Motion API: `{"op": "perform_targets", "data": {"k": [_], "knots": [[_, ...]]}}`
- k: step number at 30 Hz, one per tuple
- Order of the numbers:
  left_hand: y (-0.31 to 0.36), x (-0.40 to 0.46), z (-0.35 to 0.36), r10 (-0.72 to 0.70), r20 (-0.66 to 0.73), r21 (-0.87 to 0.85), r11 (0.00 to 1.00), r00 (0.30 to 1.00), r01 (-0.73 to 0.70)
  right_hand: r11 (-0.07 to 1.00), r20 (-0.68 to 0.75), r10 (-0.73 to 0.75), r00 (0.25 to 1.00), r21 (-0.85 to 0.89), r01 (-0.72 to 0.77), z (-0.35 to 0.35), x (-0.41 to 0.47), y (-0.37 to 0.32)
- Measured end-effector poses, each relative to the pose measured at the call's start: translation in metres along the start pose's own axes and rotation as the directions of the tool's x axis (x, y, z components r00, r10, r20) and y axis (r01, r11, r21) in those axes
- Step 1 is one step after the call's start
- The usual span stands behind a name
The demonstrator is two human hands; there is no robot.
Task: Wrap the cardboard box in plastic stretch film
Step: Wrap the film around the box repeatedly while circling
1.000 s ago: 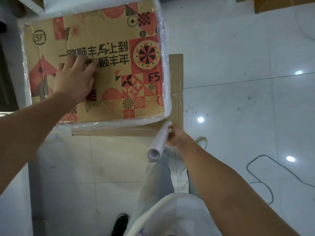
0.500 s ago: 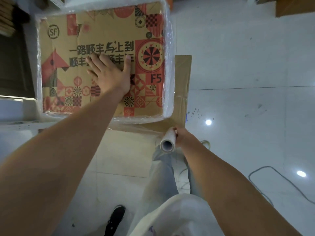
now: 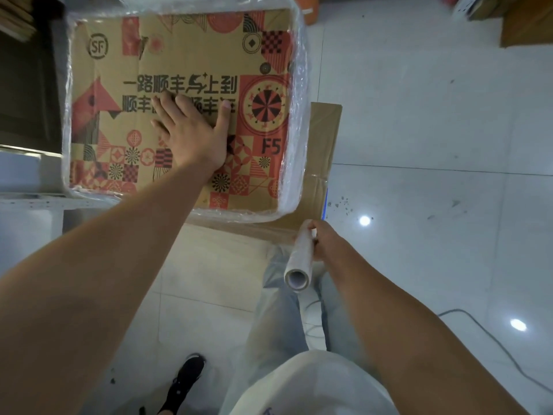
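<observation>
The left hand [image 3: 191, 136] lies flat, fingers spread, on the printed top of the cardboard box [image 3: 179, 70]. Stretch film [image 3: 299, 115] already clings around the box's sides. Nearer the person, the right hand [image 3: 326, 244] grips the film roll [image 3: 299, 262], just beside the box's near right corner.

1. A tan cardboard box [image 3: 179, 64] carries red-and-black geometric tiles, black characters and a red pinwheel roundel beyond the left hand's [image 3: 191, 136] flat palm.
2. Cloudy clear stretch film [image 3: 294, 121] bands its sides.
3. The roll [image 3: 299, 262] in the right hand's [image 3: 327, 244] grasp is whitish, its core pale.
4. Glossy white floor tiles [image 3: 434, 130] lie below.
</observation>
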State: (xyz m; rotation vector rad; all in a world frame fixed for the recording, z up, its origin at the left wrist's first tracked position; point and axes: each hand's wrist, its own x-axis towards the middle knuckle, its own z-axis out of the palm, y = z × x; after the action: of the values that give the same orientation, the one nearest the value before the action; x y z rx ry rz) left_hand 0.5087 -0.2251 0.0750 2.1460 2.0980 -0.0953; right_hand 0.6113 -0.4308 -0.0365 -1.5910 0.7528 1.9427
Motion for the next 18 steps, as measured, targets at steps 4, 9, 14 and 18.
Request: {"op": "perform_targets", "data": {"k": [4,9,14,18], "knots": [[0.001,0.001,0.001,0.0,-0.015,0.006,1.0,1.0,0.0,0.998,0.018,0.043,0.999,-0.043,-0.042,0.001,0.001,-0.011],[0.001,0.001,0.002,0.0,-0.03,0.007,1.0,1.0,0.0,0.996,-0.051,0.065,0.997,-0.055,-0.068,-0.008,-0.003,-0.017],[0.002,0.0,0.001,0.003,-0.024,-0.002,1.0,1.0,-0.003,0.998,-0.088,-0.06,0.994,-0.01,0.059,-0.018,-0.008,-0.025],[0.003,0.0,-0.002,0.009,-0.018,-0.004,1.0,1.0,-0.01,0.992,-0.079,0.054,0.995,-0.113,-0.062,-0.021,-0.002,-0.031]]}}
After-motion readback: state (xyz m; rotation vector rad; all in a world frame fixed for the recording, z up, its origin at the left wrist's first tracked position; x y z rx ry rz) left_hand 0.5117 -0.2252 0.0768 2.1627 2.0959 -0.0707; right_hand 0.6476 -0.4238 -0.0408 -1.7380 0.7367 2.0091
